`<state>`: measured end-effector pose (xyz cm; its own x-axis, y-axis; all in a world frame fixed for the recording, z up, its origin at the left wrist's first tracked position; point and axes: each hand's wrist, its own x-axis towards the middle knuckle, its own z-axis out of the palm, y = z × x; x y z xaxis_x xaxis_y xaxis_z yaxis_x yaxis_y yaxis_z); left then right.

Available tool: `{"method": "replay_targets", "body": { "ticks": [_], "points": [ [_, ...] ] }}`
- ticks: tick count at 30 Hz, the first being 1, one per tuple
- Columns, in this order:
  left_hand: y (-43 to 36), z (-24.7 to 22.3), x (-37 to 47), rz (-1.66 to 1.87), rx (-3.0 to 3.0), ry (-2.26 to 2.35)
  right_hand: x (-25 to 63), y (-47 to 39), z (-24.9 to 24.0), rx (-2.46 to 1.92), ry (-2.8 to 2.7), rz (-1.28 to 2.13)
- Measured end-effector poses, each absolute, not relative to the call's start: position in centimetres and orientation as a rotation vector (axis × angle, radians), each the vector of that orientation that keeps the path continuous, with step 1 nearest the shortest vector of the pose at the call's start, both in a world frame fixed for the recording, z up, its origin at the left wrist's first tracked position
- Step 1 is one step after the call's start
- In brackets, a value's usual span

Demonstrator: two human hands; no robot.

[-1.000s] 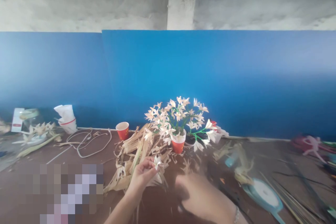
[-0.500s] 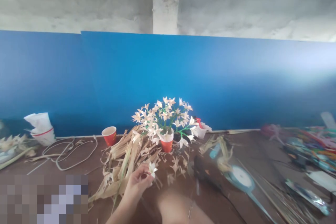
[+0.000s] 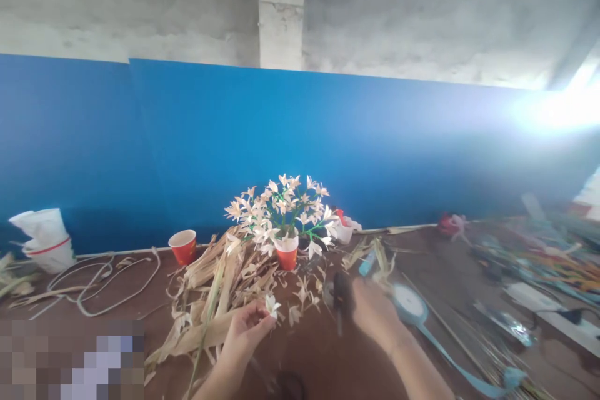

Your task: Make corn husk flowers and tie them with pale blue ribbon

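My left hand (image 3: 248,328) pinches a small white flower (image 3: 272,306) between thumb and fingers, low in the middle of the view. To its right, my right hand (image 3: 372,306) is at a dark tool (image 3: 344,294) with a thin metal tip pointing down; its fingers are blurred, but they appear wrapped round the tool's handle. Beyond the hands, a red and white paper cup (image 3: 287,255) holds a bunch of white flowers (image 3: 281,206) on green stems. Loose pale flowers (image 3: 304,290) lie on the brown table (image 3: 323,350) between the hands.
Dried husks (image 3: 220,281) are heaped behind my left hand. An empty red cup (image 3: 182,247), a white cable (image 3: 100,290) and a white bin (image 3: 51,253) are at left. A ribbon spool (image 3: 410,304), thin sticks and a power strip (image 3: 553,319) lie at right. A blue panel (image 3: 281,125) stands behind.
My right hand has moved from the lower middle out to the right, to the dark tool. My left hand still holds the flower. The view has turned slightly right.
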<state>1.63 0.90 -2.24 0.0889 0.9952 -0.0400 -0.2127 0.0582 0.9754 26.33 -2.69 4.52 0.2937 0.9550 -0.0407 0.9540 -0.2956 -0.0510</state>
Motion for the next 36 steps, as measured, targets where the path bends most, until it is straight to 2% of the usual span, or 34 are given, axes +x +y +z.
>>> {"method": "replay_targets", "body": {
  "ticks": [7,15,19,25,32,36],
  "points": [
    [0.5,-2.3,2.1,1.159,1.050,1.011,26.3,-2.6,1.9,-2.472,-1.746,0.007],
    [0.9,-2.9,1.8,1.091,1.127,1.072,26.2,-2.6,3.2,-2.391,-1.725,0.005],
    [1.1,-3.0,1.8,1.088,1.128,1.078,22.6,-2.7,3.8,-2.179,-1.891,0.099],
    [0.9,-2.5,1.3,1.117,1.171,1.052,16.5,-2.2,1.0,-2.102,-2.042,0.260],
    [2.8,-3.9,0.6,1.202,1.186,1.149,18.6,-0.8,-1.6,-2.024,-1.828,0.057],
    [3.3,-4.4,0.5,1.242,1.192,1.136,18.9,-1.2,-1.5,-1.802,-1.794,0.014]
  ]
}}
